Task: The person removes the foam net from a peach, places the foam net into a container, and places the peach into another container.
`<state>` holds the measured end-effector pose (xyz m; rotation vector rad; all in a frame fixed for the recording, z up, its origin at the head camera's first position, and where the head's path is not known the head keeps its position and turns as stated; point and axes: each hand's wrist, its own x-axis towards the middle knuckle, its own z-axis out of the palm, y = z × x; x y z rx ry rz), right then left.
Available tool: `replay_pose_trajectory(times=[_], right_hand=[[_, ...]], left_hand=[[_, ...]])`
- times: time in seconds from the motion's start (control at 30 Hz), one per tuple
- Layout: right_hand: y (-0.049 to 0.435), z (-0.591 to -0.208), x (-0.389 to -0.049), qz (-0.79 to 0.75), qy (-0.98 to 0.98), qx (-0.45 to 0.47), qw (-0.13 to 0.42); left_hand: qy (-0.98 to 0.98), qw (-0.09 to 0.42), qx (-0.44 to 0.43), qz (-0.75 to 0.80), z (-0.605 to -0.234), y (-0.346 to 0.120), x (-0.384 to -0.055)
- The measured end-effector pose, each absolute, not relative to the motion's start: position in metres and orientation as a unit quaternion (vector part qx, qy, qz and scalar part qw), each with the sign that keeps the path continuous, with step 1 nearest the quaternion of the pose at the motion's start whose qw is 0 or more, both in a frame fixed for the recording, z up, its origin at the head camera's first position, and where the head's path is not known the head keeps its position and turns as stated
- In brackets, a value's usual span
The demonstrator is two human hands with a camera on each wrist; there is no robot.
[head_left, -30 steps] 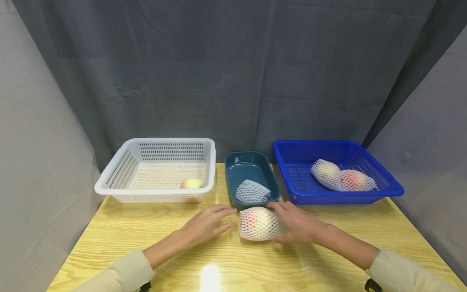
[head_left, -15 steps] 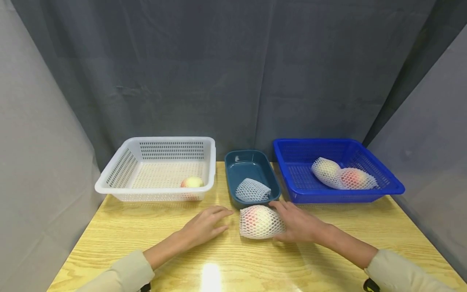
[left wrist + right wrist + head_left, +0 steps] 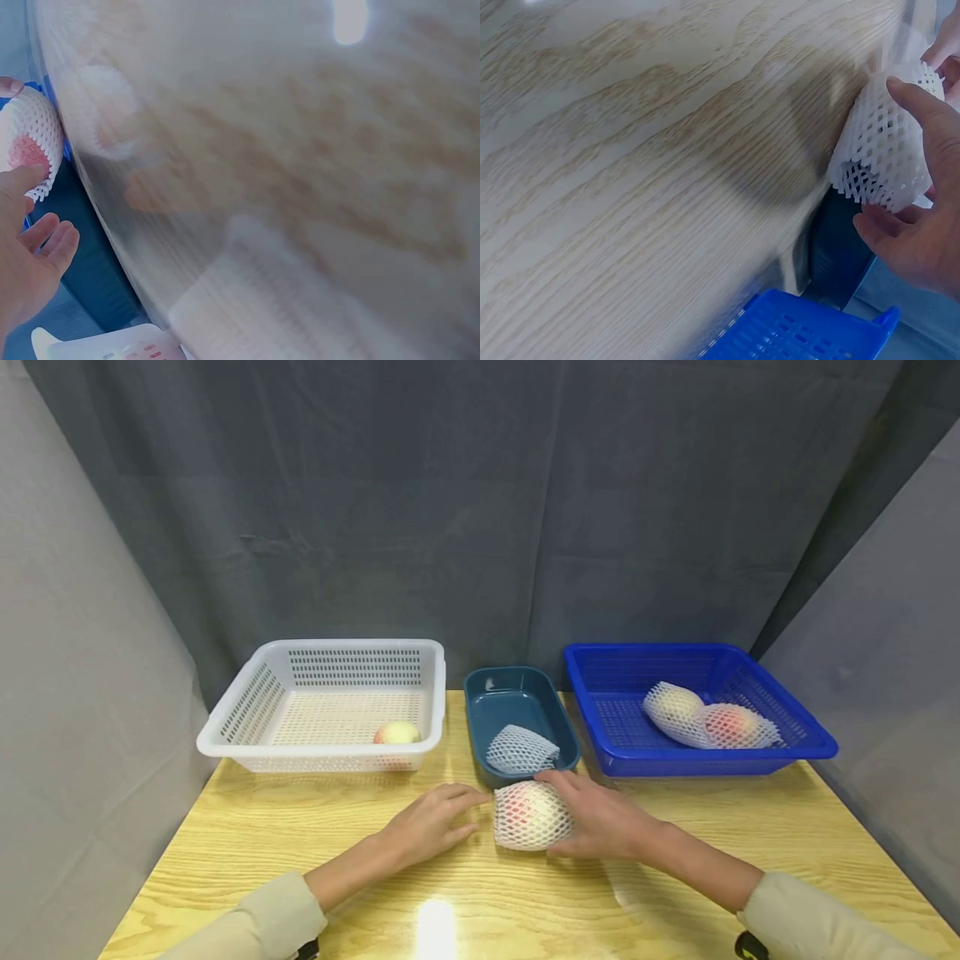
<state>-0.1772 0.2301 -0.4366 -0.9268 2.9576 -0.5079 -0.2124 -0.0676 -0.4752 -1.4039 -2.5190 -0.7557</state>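
A red and pale-yellow peach [image 3: 527, 816] in a white foam net sleeve lies at the table's middle, in front of the teal tray [image 3: 491, 693]. My right hand [image 3: 609, 818] grips its right side, thumb and fingers spread around the net; in the right wrist view the net's loose end [image 3: 862, 184] shows by the fingers. My left hand [image 3: 431, 828] is at the other side, fingers relaxed and slightly apart, fingertips right by the sleeve's left end. In the left wrist view its fingertip overlaps the netted peach [image 3: 46, 135]. A folded foam net [image 3: 521, 750] rests inside the tray.
At the back left stands a white basket [image 3: 322, 751] with one bare peach [image 3: 398, 732] in it. A blue basket [image 3: 720, 753] at the back right holds two netted peaches [image 3: 675, 710]. A grey curtain [image 3: 420, 510] closes off the back of the wooden table [image 3: 525, 910].
My right hand has slid slightly left over the netted peach, covering more of it. The left hand drew back a little, then moved again toward the sleeve's end. The peach stays nearly in place.
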Motion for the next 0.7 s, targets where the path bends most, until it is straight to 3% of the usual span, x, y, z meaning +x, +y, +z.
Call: replay_pose_trajectory(times=[0.43, 0.7], right_hand=[[0.216, -0.445, -0.178, -0.191, 0.932, -0.307, -0.020], [0.214, -0.448, -0.178, -0.195, 0.928, -0.318, 0.002]], left_hand=[[-0.848, 0.079, -0.461, -0.250, -0.470, -0.064, -0.212], [-0.845, 0.095, -0.463, -0.251, -0.469, -0.064, -0.215]])
